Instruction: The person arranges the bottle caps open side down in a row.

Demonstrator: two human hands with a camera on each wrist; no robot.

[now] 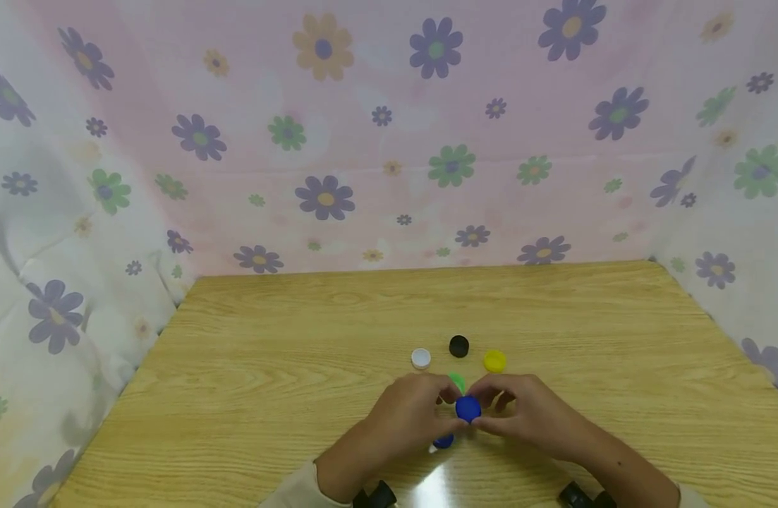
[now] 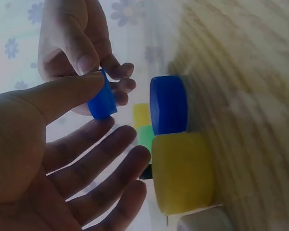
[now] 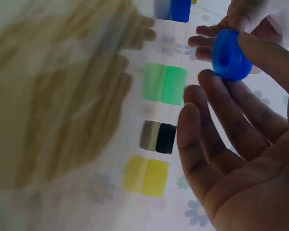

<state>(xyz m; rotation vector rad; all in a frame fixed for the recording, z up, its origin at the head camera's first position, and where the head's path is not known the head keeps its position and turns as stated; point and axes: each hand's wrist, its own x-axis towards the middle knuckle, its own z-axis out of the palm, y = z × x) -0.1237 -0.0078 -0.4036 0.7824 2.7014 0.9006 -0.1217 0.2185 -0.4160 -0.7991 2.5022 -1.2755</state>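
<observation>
A person's left hand (image 1: 406,410) and right hand (image 1: 533,418) met over a wooden table (image 1: 287,402), both grasping a single blue cap (image 1: 467,409) held up off the surface between them. The left thumb and forefinger pinched the cap from 1 side, its other 3 fingers spread loose and holding nothing, as the left wrist view showed. The right thumb and fingertips gripped the opposite side, and the right wrist view caught a hollow in the cap's face. A 2nd blue cap (image 1: 444,442) rested on the tabletop near the left thumb, which partly covered it in the head view. Just beside it, in the left wrist view, stood a thick yellow cap (image 2: 183,173), with a whitish object (image 2: 205,221) next to that, cut off by the frame's edge. Beyond the fingers lay 4 more: a green cap (image 1: 456,382), partly hidden by the left hand; a white cap (image 1: 421,358) to the left; a black cap (image 1: 459,346) in the middle, farthest from the person; and another yellow cap (image 1: 494,361) to the right. These 4 sat apart from each other on the wood. Cloth (image 1: 363,148) in pink and white, printed with purple, green and orange flowers, hung behind the table and along both sides. Pale sleeves (image 1: 296,488) covered the forearms at the bottom of the head view.
</observation>
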